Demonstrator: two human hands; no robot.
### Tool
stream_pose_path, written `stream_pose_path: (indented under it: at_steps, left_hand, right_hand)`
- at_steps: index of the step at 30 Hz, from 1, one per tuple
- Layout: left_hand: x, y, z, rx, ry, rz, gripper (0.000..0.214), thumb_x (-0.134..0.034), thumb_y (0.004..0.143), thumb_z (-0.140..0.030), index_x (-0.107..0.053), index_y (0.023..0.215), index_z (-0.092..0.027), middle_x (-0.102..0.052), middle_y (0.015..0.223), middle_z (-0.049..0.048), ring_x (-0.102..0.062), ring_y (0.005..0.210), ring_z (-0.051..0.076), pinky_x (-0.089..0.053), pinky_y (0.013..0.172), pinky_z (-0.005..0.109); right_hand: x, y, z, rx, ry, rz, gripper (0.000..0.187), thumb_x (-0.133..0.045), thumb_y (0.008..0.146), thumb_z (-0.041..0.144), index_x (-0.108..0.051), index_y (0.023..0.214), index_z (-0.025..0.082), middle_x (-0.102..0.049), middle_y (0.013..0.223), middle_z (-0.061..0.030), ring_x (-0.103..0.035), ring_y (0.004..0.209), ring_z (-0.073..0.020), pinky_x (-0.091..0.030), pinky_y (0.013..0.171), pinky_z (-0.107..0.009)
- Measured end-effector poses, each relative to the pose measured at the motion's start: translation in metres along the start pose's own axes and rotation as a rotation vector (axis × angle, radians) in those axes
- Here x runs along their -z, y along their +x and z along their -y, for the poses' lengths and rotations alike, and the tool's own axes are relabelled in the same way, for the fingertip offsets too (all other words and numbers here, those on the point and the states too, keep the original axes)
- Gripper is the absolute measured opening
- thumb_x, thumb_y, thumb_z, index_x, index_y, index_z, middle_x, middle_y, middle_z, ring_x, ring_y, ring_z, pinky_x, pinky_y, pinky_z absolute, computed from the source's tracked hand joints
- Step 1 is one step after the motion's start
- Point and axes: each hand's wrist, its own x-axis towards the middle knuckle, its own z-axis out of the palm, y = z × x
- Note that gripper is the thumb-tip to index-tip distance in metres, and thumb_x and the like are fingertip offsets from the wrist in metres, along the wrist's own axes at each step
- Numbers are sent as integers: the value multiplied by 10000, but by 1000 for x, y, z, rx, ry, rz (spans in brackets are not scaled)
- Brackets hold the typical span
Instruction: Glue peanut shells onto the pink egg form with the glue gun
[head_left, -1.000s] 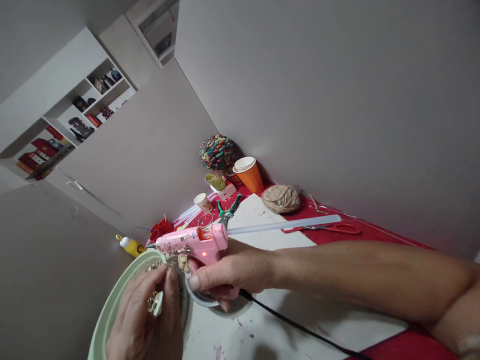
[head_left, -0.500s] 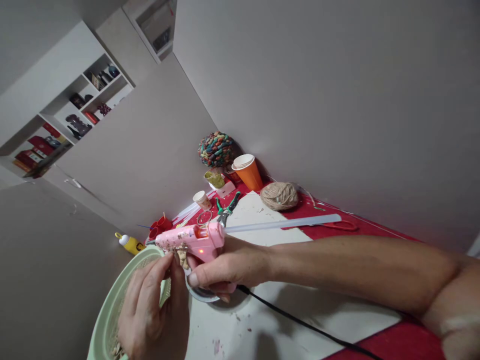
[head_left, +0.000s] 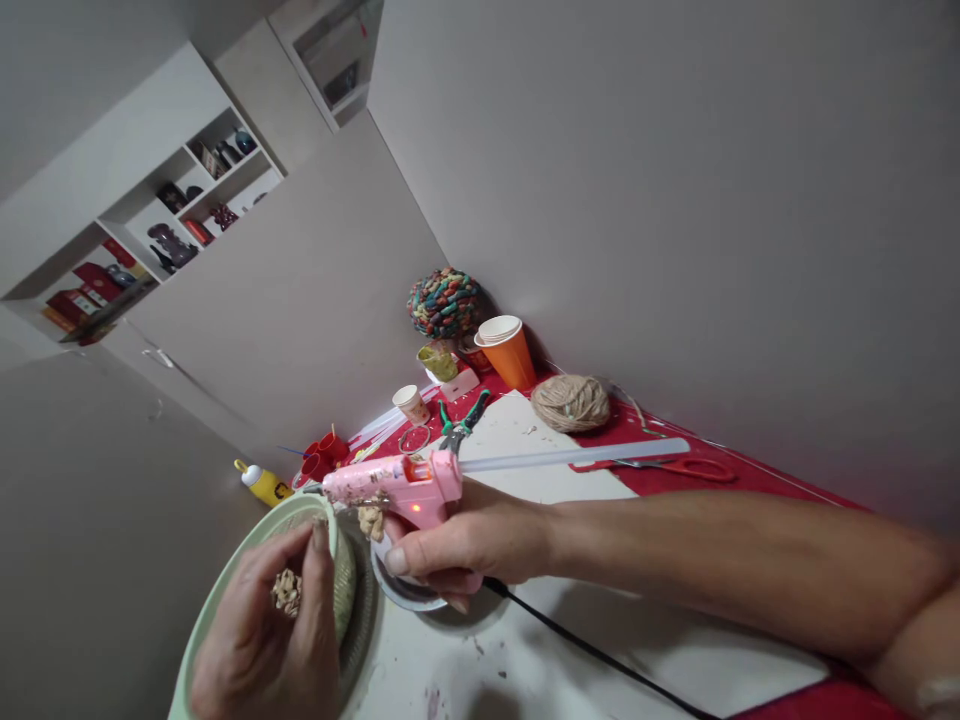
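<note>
My right hand is wrapped round the handle of a pink hot glue gun. Its small light glows orange, and a long clear glue stick sticks out of its back. Below the barrel shows a beige, lumpy piece, beside a round grey-white dish partly hidden by my hand. Over a pale green basket, my left hand is closed, thumb and forefinger tips together; anything between them is too small to make out. Small beige pieces show through the loop of its fingers.
A black cord runs from the gun across a white board on a red cloth. Beyond are green-handled pliers, twine, orange cups, a small paper cup and red-handled scissors. Walls stand behind.
My left hand has moved away from under the glue gun's barrel, down and left over the basket. My right hand keeps hold of the glue gun; the whole view has shifted slightly.
</note>
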Motion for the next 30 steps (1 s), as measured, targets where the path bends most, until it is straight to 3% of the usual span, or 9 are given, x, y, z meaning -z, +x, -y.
stream_pose_path:
  at_steps: [3,7,11,19,30]
  left_hand:
    - [-3,-2,-2,19,-8,-23,95,-759,748,-197,-747,841,-204,-709,738,6,-631,622,143,-518,565,250]
    - [-6,-2,-6,108,-114,-59,172,-785,720,-166,-721,873,-212,-684,731,-27,-603,615,109,-517,587,214]
    - [-4,-3,-5,141,-87,-4,201,-789,722,-185,-723,909,-218,-679,727,-33,-575,576,97,-506,569,210]
    - [-1,-3,1,83,-22,83,158,-749,767,-244,-737,922,-214,-712,739,-2,-625,596,142,-520,575,261]
    - [-2,3,-5,-172,148,77,50,-700,823,-184,-686,849,-224,-670,685,-30,-565,542,98,-482,563,220]
  right_hand:
    - [1,-1,0,-8,-34,7,218,-632,725,252,-440,661,172,-402,389,100,-366,331,-34,-369,355,-135]
    - [1,-2,1,-7,-61,30,266,-653,735,287,-433,643,170,-404,395,100,-362,344,-32,-405,391,-152]
    - [0,-3,2,12,-74,64,315,-649,766,318,-416,615,171,-393,379,97,-348,341,-32,-352,384,-148]
    - [-1,-3,7,0,-110,87,250,-599,768,247,-420,613,169,-397,385,97,-344,339,-31,-340,379,-147]
    - [0,-3,6,-37,-115,97,200,-581,746,229,-435,626,163,-399,386,99,-347,340,-25,-345,385,-140]
